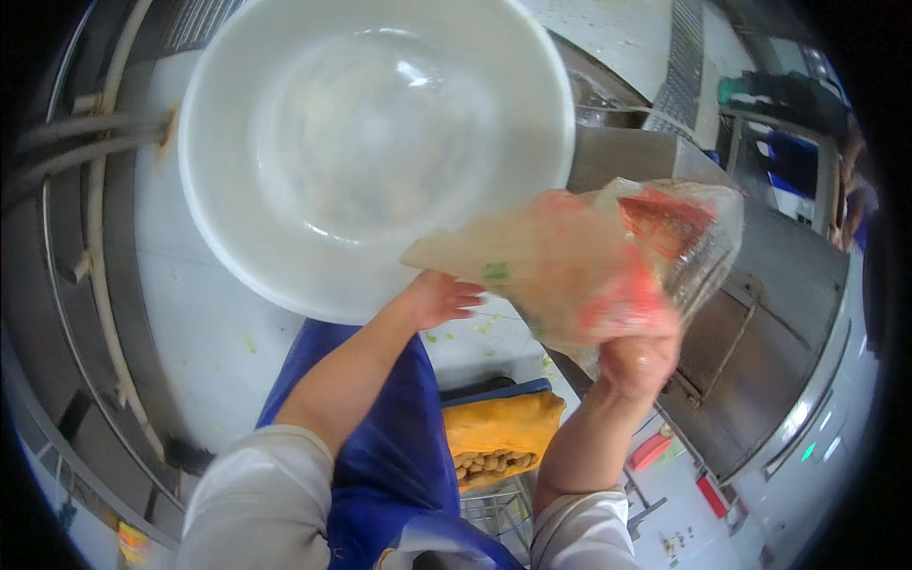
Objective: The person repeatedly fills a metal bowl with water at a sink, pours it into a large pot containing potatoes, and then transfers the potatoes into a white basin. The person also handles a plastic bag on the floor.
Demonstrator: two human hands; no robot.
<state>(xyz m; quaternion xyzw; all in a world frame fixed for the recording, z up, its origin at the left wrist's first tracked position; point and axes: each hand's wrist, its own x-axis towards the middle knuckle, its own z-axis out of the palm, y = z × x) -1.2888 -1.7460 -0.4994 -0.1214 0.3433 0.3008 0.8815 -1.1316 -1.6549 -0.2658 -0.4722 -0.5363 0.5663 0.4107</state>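
Observation:
A large white round basin (235,164) fills the upper left of the view, with a shiny inner surface. Just right of its near rim, my right hand (641,349) grips a clear plastic bag (570,263) with red and green printing, blurred by motion. The bag's narrow end points left over the basin's edge. Below that end, my left hand (445,299) has its fingers apart and holds nothing; whether it touches the bag is unclear. A blue apron (385,427) hangs below the basin.
An orange sack (506,420) of round brown items, possibly potatoes, lies below between my arms. Metal cabinets (776,306) stand at right, pipes (100,185) run along the left. Green scraps dot the white floor (456,342). Part of another person (858,199) shows at far right.

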